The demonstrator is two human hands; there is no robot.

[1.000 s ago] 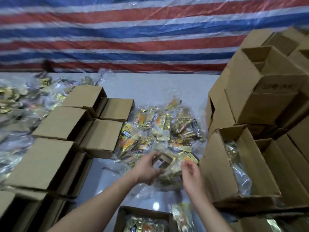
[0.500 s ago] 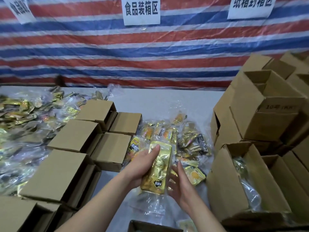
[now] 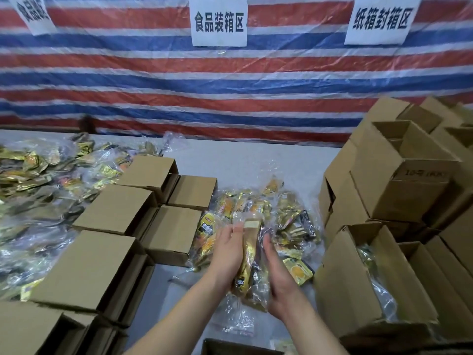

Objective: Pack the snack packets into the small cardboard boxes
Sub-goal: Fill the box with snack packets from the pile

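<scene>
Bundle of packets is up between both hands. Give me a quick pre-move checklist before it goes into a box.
1. Bundle of packets held from both sides: left hand, right hand: ok.
2. Bundle lifted off the packet pile: ok.
3. Open box on the right has room: cannot tell, a clear bag is already inside.
4. Dark box at the bottom edge: contents cannot tell.
5. Boxes on the left closed: not ok for loading.
</scene>
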